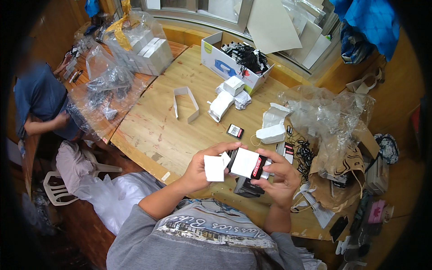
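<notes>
In front of my chest, my left hand point(194, 170) and my right hand point(284, 179) hold a stack of tags point(244, 162) between them. The top tag is white with a black edge and a red strip. My right fingers and thumb grip its right end, while my left fingers reach its far left corner. Small white cards point(213, 168) are also held in my left hand. Below the hands, a pile of black tags point(248, 187) lies on the table, partly hidden. One black-and-white tag point(235, 131) lies flat just beyond them.
A box of black cords point(245, 57) stands at the back, near wrapped white packs point(221, 106). A bent paper band point(186, 104) lies mid-table. Clear plastic point(328, 112), a brown paper bag point(337, 180) and loose black cords point(303, 155) crowd the right. A co-worker point(42, 101) sits at left.
</notes>
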The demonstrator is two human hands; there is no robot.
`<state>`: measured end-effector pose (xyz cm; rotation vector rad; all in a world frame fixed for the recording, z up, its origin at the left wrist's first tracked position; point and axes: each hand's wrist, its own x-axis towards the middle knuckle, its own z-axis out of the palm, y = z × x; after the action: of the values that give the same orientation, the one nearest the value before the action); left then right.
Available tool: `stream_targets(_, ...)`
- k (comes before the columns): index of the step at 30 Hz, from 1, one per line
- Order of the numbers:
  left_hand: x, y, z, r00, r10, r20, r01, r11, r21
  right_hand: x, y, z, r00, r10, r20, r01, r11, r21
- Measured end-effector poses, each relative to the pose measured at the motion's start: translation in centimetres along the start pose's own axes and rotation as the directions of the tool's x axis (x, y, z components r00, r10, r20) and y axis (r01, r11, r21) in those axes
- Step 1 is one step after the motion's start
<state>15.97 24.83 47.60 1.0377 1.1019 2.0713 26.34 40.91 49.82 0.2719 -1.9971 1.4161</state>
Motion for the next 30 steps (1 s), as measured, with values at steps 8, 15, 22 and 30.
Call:
stream_targets(8,-0.2,-0.9,-0.2,0.999,0.035,0.023,-0.032,0.994,-0.106,-0.4,0.5,0.1,0.995,-0.098,-0.013,0.098,0.995,0.025)
stream_targets(15,-0.1,-0.7,-0.3,0.998,0.062,0.022,-0.061,0.997,-0.042,-0.6,0.2,0.2,0.997,-0.070,0.024,0.070,0.997,-0.011)
stream_targets(22,0.1,-0.1,0.0,0.997,0.066,0.039,-0.066,0.998,0.007,-1.5,0.9,1.3,0.989,-0.083,-0.121,0.103,0.980,0.172)
stream_targets(30,0.1,-0.1,0.3,0.998,0.057,0.029,-0.057,0.998,-0.021,-1.6,1.1,1.1,0.981,-0.175,-0.088,0.183,0.979,0.092)
